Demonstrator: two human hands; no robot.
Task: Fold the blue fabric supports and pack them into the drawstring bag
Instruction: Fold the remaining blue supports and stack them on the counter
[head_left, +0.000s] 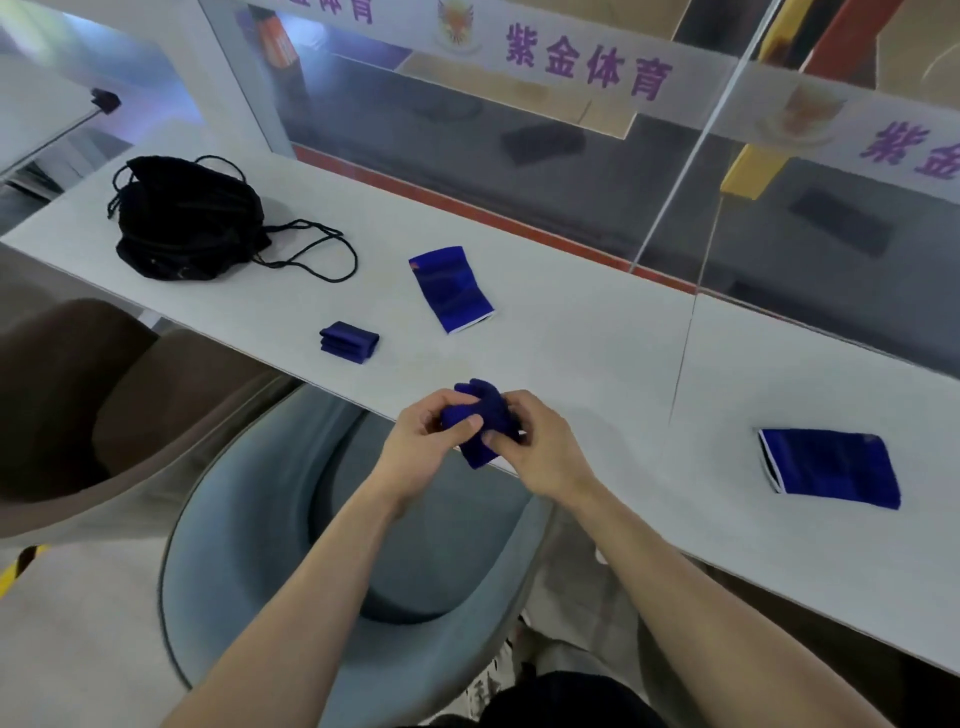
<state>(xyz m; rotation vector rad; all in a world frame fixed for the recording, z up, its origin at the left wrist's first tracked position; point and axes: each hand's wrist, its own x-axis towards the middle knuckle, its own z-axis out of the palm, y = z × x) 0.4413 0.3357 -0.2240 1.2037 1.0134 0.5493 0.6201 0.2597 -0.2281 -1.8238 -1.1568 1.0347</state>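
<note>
Both hands hold one bunched blue fabric support (485, 415) over the near edge of the white counter (597, 364). My left hand (428, 441) pinches its left side with thumb and curled fingers. My right hand (540, 447) grips its right side. A small folded blue support (349, 342) lies on the counter to the left. A flat unfolded support (451, 288) lies behind it, further from me. Another flat support (831, 467) lies at the right. The black drawstring bag (187, 223) sits at the far left, its cords trailing right.
A glass partition (519, 156) with purple lettering runs along the counter's far edge. A grey-blue chair (260, 519) stands below my arms, and a brown chair (78, 405) is to its left.
</note>
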